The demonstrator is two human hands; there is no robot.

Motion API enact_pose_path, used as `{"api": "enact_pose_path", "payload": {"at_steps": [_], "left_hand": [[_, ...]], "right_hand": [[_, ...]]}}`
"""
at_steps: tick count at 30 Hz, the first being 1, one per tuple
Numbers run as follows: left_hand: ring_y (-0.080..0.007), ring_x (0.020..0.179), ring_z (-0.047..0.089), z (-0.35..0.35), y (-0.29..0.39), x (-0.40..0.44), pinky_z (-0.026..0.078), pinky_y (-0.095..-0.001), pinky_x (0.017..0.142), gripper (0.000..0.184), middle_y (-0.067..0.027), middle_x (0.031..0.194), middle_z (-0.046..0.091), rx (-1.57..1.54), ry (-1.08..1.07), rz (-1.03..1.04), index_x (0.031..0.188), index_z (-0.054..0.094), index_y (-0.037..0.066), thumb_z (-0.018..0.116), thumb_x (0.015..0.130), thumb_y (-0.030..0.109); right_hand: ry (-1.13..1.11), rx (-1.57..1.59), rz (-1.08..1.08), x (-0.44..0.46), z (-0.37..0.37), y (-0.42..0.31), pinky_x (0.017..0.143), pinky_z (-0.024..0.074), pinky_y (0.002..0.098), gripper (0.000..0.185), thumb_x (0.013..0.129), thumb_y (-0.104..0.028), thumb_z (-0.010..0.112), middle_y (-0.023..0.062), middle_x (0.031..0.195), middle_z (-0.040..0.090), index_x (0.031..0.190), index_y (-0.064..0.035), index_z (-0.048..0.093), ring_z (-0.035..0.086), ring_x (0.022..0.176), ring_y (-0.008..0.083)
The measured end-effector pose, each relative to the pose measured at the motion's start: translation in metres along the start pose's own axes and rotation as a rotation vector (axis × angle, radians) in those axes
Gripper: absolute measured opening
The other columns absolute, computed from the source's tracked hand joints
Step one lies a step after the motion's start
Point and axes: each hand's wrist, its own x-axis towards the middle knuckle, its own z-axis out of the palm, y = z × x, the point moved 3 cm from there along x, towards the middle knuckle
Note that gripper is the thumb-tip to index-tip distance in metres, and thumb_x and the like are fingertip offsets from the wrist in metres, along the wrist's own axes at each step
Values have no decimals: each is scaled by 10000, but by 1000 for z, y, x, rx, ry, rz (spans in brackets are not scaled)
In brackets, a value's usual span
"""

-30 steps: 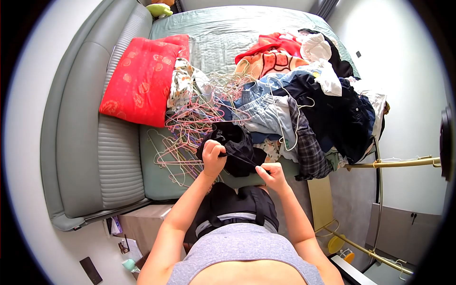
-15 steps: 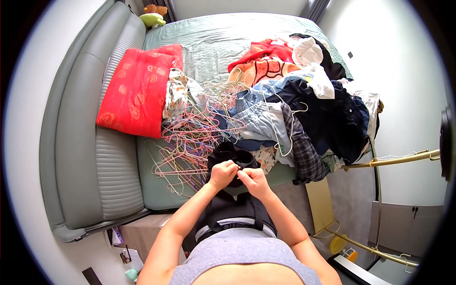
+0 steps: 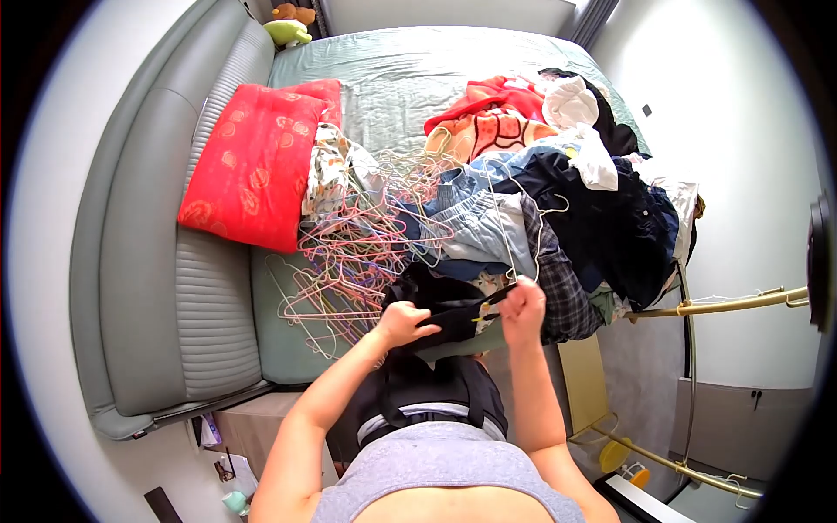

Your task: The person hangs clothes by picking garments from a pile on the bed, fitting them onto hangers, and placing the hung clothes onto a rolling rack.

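Note:
A black garment (image 3: 436, 301) stretches between my two hands at the near edge of the bed; its exact kind is unclear. My left hand (image 3: 404, 325) is closed on its left side, thumb pointing right. Raised to the right, my right hand (image 3: 523, 307) grips a narrow strip of the same black cloth and draws it taut. A white hanger (image 3: 495, 200) lies on the clothes just beyond my right hand. To the left of the garment spreads a tangled heap of pink, white and purple wire hangers (image 3: 357, 248).
Piled clothes (image 3: 610, 218) cover the bed's right side, with light blue shorts (image 3: 479, 218) and a plaid shirt (image 3: 558, 279) among them. A red pillow (image 3: 253, 166) leans by the grey headboard (image 3: 139, 227). A gold rack (image 3: 732, 302) stands at the right.
My hands have moved apart from being together at the middle. The right one has gone right and away from me, pulling the black cloth out; the left stays nearly in place.

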Motion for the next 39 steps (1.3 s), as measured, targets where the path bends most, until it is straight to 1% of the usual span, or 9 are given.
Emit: {"api": "enact_pose_path", "payload": {"at_steps": [4,7,12,16,25,27,28,33,39], "left_hand": [[-297,583,599,-7,-76,-58,460,-410,501,332,-96,571,565,254,-261,-223,642,602,134,651,748,445],[-205,822,602,-39,-105,-81,405,-371,801,117,-4,733,640,275,-46,-335,772,673,170,718,666,189],[-354,1184,416,-67,-92,-66,353,-403,990,319,-163,1336,409,469,451,-678,948,708,221,695,660,86],[-267,860,656,-32,-130,-73,546,-352,698,203,-126,998,652,-919,279,-1409,1028,630,71,521,876,149],[-148,799,619,-114,-85,-19,530,-246,699,403,-99,1020,614,-950,1325,-641,1174,543,-11,357,830,-104],[-178,887,616,-146,-77,-6,517,-271,785,405,-122,1056,606,-914,1309,-550,1184,530,-25,361,827,-116],[-183,911,613,-153,-76,-1,512,-277,805,408,-126,1061,605,-894,1280,-537,1185,526,-31,364,822,-122],[-166,876,628,-102,-85,12,515,-250,758,430,-121,1055,612,-1135,854,-918,1190,526,-27,432,774,-83],[-112,862,604,-15,-77,13,479,-235,776,326,-68,987,647,-1139,734,-1140,1076,627,-15,545,760,-8]], "right_hand": [[-23,290,-145,32,-42,-47,365,188,230,380,870,-177,520,-80,458,260,553,-183,310,192,351,41],[58,223,-169,44,-79,-53,363,198,236,383,862,-189,524,-74,446,246,546,-174,309,189,349,46],[280,-277,-200,51,-136,-10,341,223,247,344,822,-127,540,-43,446,294,523,-126,368,248,343,65],[294,-575,-212,58,-171,28,331,247,237,312,810,-138,547,-36,447,367,525,-112,423,318,336,65],[-122,-1023,251,83,-174,109,424,347,237,230,804,-182,578,-11,523,509,614,-53,581,454,443,72],[-164,-1134,284,92,-157,118,512,443,252,209,826,-208,581,39,632,594,779,-17,652,556,544,114],[-224,-1334,-177,115,-178,137,642,489,280,235,809,-203,595,80,727,626,888,13,645,607,679,169],[230,-1487,-270,189,-191,113,897,428,394,414,689,-221,620,178,1078,558,1049,-20,581,539,1006,329],[484,-1731,73,236,-207,77,1021,339,393,691,707,-313,656,217,1267,469,1277,-9,410,436,1200,333]]}}
